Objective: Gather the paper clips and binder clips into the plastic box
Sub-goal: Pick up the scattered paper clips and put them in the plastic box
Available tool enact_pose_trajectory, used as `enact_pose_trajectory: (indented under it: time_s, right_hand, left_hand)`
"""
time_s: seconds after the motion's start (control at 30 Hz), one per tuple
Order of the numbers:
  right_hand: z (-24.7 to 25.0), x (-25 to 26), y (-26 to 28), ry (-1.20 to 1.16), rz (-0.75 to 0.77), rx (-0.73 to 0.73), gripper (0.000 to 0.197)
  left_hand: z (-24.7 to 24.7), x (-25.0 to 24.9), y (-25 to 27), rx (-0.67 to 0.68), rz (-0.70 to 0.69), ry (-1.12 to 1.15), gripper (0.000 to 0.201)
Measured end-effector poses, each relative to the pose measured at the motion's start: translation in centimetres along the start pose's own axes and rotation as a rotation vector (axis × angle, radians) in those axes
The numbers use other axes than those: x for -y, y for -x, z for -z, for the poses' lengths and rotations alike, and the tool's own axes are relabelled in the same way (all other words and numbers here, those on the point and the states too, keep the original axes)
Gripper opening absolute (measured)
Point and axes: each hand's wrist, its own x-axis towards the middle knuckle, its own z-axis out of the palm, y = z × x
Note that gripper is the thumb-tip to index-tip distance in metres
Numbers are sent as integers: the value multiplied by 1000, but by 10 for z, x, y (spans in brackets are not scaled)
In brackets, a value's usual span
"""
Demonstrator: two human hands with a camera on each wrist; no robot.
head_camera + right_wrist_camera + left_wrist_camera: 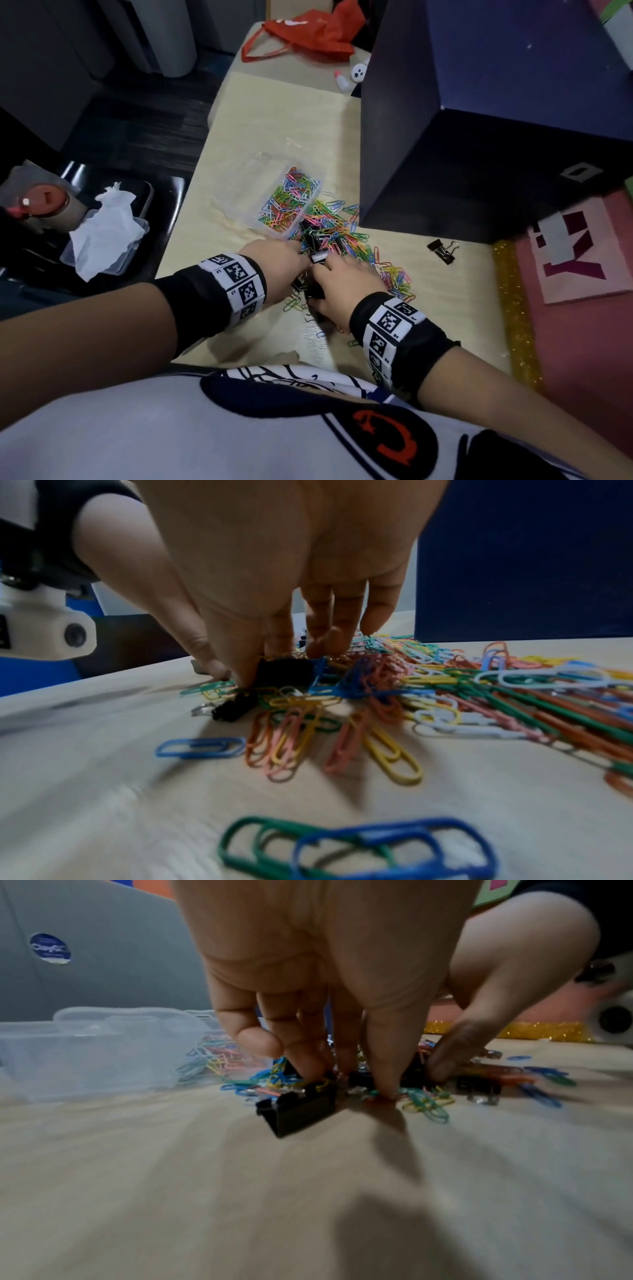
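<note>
Black binder clips [310, 240] pinched by left hand [277, 270] and right hand [346, 291]

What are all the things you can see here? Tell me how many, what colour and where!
paper clips: too many to count, many colours, heaped on the table and partly inside the plastic box
binder clips: several, black, in the heap under the hands
stray binder clip: one, black, alone on the table to the right
plastic box: one, clear, open, beside the heap
table: one, pale wood
big box: one, dark blue, behind the heap
bag: one, red, far end
tissue: one, white, on a clear container at the left
left hand: one, fingers down on the clips
right hand: one, fingers down on the clips
</note>
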Motion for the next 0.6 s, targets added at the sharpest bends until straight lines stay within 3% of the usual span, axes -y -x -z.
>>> enact_pose_trajectory:
  time_s: [0.47,0.6]
  right_hand:
    - [2,6,5,-147,-49,-33,32]
    - [0,-3,10,-295,-27,-41,39]
  left_hand:
    - [-1,3,0,-32,-92,-158,36]
    - [-1,2,0,-71,-81,-132,43]
